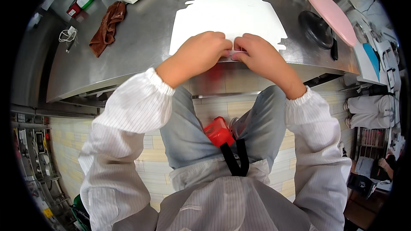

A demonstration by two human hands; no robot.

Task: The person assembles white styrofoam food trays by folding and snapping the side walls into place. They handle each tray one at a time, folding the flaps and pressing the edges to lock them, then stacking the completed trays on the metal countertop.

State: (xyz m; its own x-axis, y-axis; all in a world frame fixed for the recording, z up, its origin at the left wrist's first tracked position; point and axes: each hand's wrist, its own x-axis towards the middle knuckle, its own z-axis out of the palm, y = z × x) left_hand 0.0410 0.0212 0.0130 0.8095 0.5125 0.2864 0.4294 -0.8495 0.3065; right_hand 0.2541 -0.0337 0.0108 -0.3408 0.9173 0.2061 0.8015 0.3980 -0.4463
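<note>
Worktop of grey metal spreads wide in front of me. Flat on it, at the edge nearest my body, lies a white card sheet. I judge it light for its breadth and stiff enough to keep flat, yet apt to bend wherever I press; being smooth, it could skate on the metal, and a dent would stay. To its right, apart from it, is a pink disc; well to the left lies a crumpled brown cloth. My left hand and right hand sit close together, fingers curled, both pinching the card's near edge between thumb and fingers. That middle stretch seems the best place to hold; the slim tabs look easiest to bend or tear.
</note>
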